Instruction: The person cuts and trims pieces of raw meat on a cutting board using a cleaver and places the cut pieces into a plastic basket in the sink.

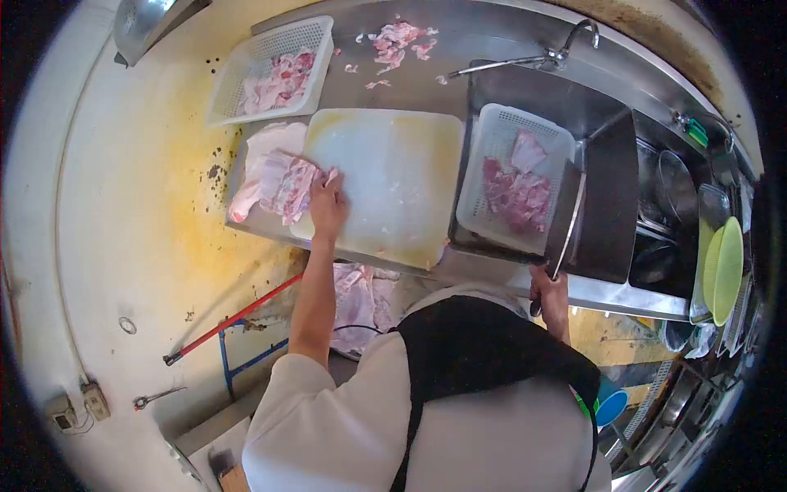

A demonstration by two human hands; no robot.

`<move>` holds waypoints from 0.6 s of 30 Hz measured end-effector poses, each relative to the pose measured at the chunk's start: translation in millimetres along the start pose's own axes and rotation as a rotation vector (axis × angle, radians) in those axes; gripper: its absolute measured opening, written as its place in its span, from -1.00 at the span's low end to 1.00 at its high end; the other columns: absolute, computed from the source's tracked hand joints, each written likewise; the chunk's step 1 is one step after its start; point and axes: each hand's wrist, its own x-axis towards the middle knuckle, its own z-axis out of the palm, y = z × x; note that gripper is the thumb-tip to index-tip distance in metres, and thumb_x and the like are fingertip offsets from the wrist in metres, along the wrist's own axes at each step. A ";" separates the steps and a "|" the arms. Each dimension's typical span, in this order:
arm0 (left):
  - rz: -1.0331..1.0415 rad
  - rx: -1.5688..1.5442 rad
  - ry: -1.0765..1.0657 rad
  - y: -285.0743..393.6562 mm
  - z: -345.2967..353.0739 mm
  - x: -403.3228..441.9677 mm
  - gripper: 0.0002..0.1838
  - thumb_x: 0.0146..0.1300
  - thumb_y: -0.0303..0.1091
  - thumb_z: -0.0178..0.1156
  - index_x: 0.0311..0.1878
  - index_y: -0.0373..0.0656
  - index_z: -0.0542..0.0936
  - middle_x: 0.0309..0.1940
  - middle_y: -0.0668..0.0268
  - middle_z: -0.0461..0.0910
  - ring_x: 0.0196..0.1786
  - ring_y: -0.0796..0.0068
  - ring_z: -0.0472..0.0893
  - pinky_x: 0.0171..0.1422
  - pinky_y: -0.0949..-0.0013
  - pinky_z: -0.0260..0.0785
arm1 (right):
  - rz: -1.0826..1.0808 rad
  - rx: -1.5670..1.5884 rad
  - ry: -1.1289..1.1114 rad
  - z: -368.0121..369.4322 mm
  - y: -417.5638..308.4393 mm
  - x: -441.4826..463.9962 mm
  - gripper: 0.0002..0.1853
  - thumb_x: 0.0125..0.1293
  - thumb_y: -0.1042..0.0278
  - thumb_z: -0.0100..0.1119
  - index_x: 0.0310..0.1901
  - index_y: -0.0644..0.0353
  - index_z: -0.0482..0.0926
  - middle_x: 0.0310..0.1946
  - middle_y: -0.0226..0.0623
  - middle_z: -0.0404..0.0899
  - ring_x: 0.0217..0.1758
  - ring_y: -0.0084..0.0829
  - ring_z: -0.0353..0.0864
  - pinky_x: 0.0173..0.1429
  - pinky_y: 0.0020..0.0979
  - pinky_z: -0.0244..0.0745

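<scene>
My left hand (328,207) has its fingers closed on the edge of a rib-like slab of raw meat (287,187), at the left side of the white cutting board (377,180). Under and beside that slab lies a paler piece of raw meat with skin (261,160). On the right, my right hand (551,297) grips the handle of a long knife (571,217), its blade pointing up and away, beside the sink. A white perforated basket (474,193) with cut pieces of raw meat (516,189) stands between the board and the knife.
Another white basket (221,86) holds meat at the back left. Scraps (398,41) lie on the steel counter behind the board. A faucet (557,56) reaches over the sink. Below the counter sits more meat (357,295). Green-yellow baskets (723,271) stand at far right.
</scene>
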 end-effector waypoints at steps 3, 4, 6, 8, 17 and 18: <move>-0.091 -0.707 0.041 -6.5 4.7 8.6 -0.59 0.23 -0.61 0.12 0.15 -0.18 0.62 -0.14 0.19 0.69 -0.16 0.41 0.63 -0.08 0.40 0.47 | -0.022 -0.236 -0.027 9.0 -1.2 6.0 -0.70 0.28 0.18 0.35 -0.43 0.19 0.51 -0.67 -0.43 0.43 -0.64 -0.59 0.37 -0.52 -0.44 0.26; -0.262 -0.861 -0.031 12.3 -12.6 12.8 -0.61 0.26 -0.62 0.10 0.16 -0.20 0.61 -0.16 0.23 0.69 -0.18 0.47 0.62 -0.10 0.44 0.45 | -0.044 -0.325 -0.040 13.8 -15.1 2.8 -0.66 0.27 0.13 0.35 -0.44 0.25 0.56 -0.67 -0.40 0.46 -0.61 -0.56 0.41 -0.47 -0.39 0.30; -0.425 -1.042 -0.165 36.4 -25.1 19.9 -0.64 0.30 -0.61 0.09 0.15 -0.23 0.61 -0.18 0.29 0.69 -0.20 0.54 0.60 -0.11 0.47 0.44 | -0.231 -0.530 -0.035 17.4 -23.5 7.4 -0.58 0.27 0.06 0.36 -0.37 0.38 0.65 -0.61 -0.27 0.57 -0.55 -0.47 0.52 -0.39 -0.27 0.40; -0.405 -1.110 -0.283 56.4 -20.6 27.7 -0.67 0.31 -0.59 0.11 0.13 -0.25 0.61 -0.18 0.34 0.67 -0.21 0.55 0.59 -0.11 0.46 0.45 | -0.255 -0.644 0.058 17.4 -27.2 9.5 -0.57 0.28 0.06 0.35 -0.38 0.40 0.64 -0.59 -0.22 0.59 -0.53 -0.44 0.55 -0.36 -0.25 0.43; 0.461 -0.142 -0.286 136.8 33.8 42.2 -0.80 0.19 -0.39 0.34 -0.11 -0.10 0.67 -0.24 0.20 0.69 -0.24 0.27 0.68 -0.16 0.25 0.52 | -0.337 -0.199 -0.055 47.1 -30.9 19.1 -0.67 0.41 0.19 0.22 -0.07 0.35 0.57 -0.59 -0.39 0.50 -0.62 -0.57 0.45 -0.50 -0.40 0.38; 0.409 -0.174 -0.272 141.3 32.7 40.7 -0.81 0.16 -0.38 0.36 -0.15 -0.10 0.66 -0.25 0.19 0.69 -0.25 0.23 0.67 -0.15 0.22 0.51 | -0.349 -0.170 -0.078 52.4 -31.5 21.8 -0.68 0.42 0.21 0.20 -0.04 0.35 0.55 -0.60 -0.39 0.48 -0.62 -0.58 0.44 -0.51 -0.41 0.37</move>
